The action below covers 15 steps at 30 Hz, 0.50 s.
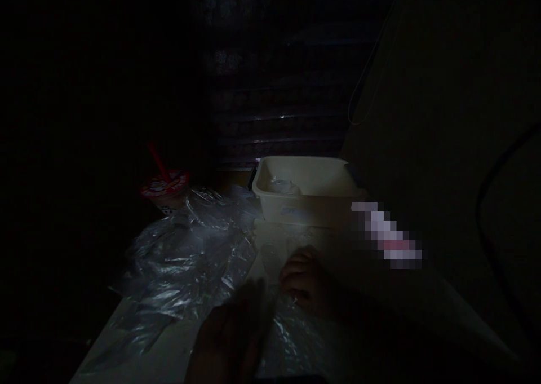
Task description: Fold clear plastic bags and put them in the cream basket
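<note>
The picture is very dark. My right hand (pixel 306 279) is over the table with its fingers curled, closed on the edge of a clear plastic bag (pixel 293 336) that spreads below it. Close by, lower and to the left, is my left hand (pixel 226 339); its fingers are lost in shadow and blur. A heap of crinkled clear plastic bags (pixel 186 265) lies just left of both hands. Beyond the right hand, a small clear piece (pixel 270 254) rests on the white table (pixel 147 361), too dim to name.
A cream plastic bin (pixel 313 209) with some clear plastic inside stands at the back of the table. To the left, behind the heap, is a drink cup (pixel 167 189) with a red lid and straw. A dark cable (pixel 479 203) hangs at the right.
</note>
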### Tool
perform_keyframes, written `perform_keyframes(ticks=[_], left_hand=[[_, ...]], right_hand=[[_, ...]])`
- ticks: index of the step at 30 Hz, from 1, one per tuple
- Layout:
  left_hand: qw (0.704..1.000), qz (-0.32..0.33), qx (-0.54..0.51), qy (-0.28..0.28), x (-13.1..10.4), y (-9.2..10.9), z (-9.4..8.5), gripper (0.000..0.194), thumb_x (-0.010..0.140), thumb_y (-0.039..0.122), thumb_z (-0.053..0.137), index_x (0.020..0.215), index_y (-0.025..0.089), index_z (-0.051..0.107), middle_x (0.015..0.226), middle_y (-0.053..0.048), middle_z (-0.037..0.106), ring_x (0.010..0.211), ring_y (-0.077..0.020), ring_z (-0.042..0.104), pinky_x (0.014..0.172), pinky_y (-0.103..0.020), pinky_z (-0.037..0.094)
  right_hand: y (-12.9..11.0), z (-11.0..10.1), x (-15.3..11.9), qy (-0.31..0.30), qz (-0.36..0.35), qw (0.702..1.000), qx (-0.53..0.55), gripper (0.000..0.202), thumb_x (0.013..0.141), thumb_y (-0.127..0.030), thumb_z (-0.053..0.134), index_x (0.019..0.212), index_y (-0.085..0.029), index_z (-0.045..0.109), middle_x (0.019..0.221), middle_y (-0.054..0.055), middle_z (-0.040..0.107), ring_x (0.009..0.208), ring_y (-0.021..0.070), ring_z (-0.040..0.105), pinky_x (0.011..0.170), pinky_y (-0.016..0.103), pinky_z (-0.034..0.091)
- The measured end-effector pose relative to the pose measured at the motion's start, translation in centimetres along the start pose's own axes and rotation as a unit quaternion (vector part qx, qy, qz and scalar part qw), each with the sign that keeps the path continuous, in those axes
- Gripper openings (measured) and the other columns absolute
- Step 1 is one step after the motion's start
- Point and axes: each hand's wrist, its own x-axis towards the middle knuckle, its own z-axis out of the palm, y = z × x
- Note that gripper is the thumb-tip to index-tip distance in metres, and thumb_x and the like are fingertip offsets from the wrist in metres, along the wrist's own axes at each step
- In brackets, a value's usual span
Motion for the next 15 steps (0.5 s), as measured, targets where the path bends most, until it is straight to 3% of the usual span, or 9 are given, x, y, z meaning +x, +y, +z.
perform_keyframes(ticks=[3, 7, 12, 15], left_hand=[[0.997, 0.064, 0.033, 0.033, 2.6, -0.2, 2.1, 0.044, 0.079, 0.033, 0.036, 0.121, 0.022, 0.033, 0.113, -0.007, 0.049, 0.085, -0.0202, 0.051, 0.07, -0.033, 0.044], [0.987, 0.099, 0.064, 0.111, 3.2, -0.2, 3.7, 0.04, 0.078, 0.016, 0.032, 0.117, 0.015, 0.039, 0.109, -0.011, 0.051, 0.079, -0.0196, 0.052, 0.068, -0.034, 0.045], [0.978, 0.117, 0.086, 0.151, 2.9, 0.0, 3.6, 0.038, 0.076, 0.008, 0.031, 0.109, 0.017, 0.047, 0.107, -0.01, 0.051, 0.082, -0.0196, 0.051, 0.068, -0.033, 0.046], [0.978, 0.126, 0.085, 0.144, 3.1, -0.1, 3.2, 0.038, 0.074, 0.01, 0.035, 0.11, 0.016, 0.045, 0.102, -0.012, 0.052, 0.083, -0.0194, 0.051, 0.068, -0.032, 0.047]], right_hand=[[0.1, 0.2, -0.1, 0.002, 0.01, 1.0, 0.0, 0.01, 0.068, -0.015, 0.049, 0.07, -0.02, 0.057, 0.078, -0.003, 0.061, 0.079, 0.012, 0.048, 0.077, 0.031, 0.025], [0.6, 0.4, 0.0, 0.009, 0.011, 1.0, 0.001, 0.007, 0.068, -0.016, 0.05, 0.067, -0.02, 0.056, 0.078, -0.004, 0.061, 0.079, 0.0112, 0.049, 0.075, 0.031, 0.024], [0.8, 0.2, 0.2, 0.015, 0.008, 1.0, 0.015, 0.008, 0.065, -0.013, 0.052, 0.065, -0.021, 0.056, 0.077, -0.005, 0.061, 0.077, 0.0106, 0.05, 0.075, 0.031, 0.023], [0.7, 0.1, 0.1, 0.009, 0.011, 1.0, 0.015, 0.008, 0.065, -0.015, 0.052, 0.065, -0.021, 0.057, 0.078, -0.005, 0.062, 0.078, 0.0108, 0.05, 0.075, 0.031, 0.023]])
